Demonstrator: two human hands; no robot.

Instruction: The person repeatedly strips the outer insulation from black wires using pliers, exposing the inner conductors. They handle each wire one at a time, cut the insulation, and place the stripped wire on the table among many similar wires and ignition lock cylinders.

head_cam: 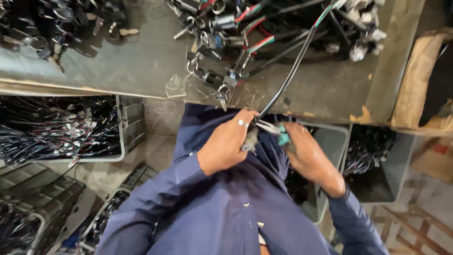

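Black sheathed cable [288,78] runs from far harness pile [283,28] down to us; our left hand [226,144] clenched around its near end, steadying it; right hand [309,158] closed on teal-handled pliers [276,130] biting cable tip; crates of wiring [56,127] left

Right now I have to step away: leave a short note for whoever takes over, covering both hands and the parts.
Left hand, ring on one finger, grips the end of a black cable.
Right hand holds teal-handled pliers, tips at that cable end.
The cable runs up to a pile of wired key switches on the grey bench.
Crates of wire bundles sit below.
How many pieces are finished cannot be told.
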